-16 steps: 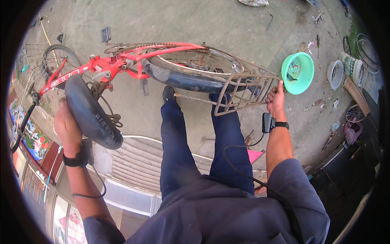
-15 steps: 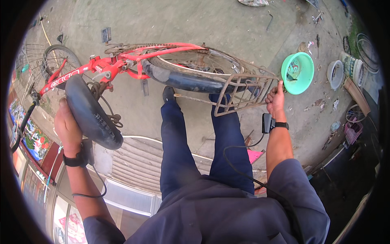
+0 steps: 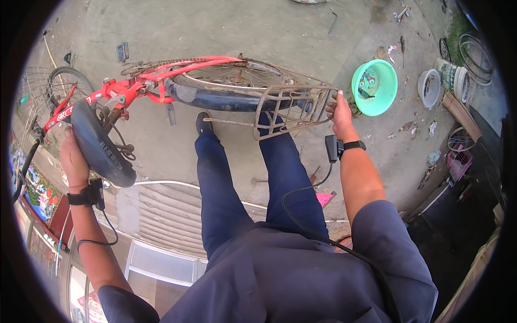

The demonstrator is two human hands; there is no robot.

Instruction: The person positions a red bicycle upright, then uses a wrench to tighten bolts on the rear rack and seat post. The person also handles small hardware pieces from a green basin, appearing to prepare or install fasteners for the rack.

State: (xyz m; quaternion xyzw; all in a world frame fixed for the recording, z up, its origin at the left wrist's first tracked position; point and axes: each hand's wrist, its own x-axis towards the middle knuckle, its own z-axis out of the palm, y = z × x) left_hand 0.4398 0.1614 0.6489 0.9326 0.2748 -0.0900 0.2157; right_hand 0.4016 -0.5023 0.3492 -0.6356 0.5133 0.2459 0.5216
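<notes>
A red bicycle [image 3: 161, 75] stands across my front on the concrete, its rear wheel [image 3: 231, 89] to the right. My left hand [image 3: 72, 156] grips the dark saddle [image 3: 99, 144] at the left. My right hand [image 3: 339, 110] holds the far corner of the rusty wire rear rack [image 3: 293, 110] over the rear wheel. Both wrists carry black bands with cables. My legs in dark blue trousers stand just behind the rear wheel.
A green plastic basin [image 3: 375, 87] with small parts sits right of the rack, with white tubs [image 3: 431, 89] and tyre hoops [image 3: 476, 51] beyond. A ribbed metal ramp [image 3: 161, 207] lies under my feet. Colourful goods [image 3: 37, 188] line the left edge.
The bicycle and my hands have shifted slightly; the rack and my right hand sit a little higher and further left in view. Both grips are unchanged.
</notes>
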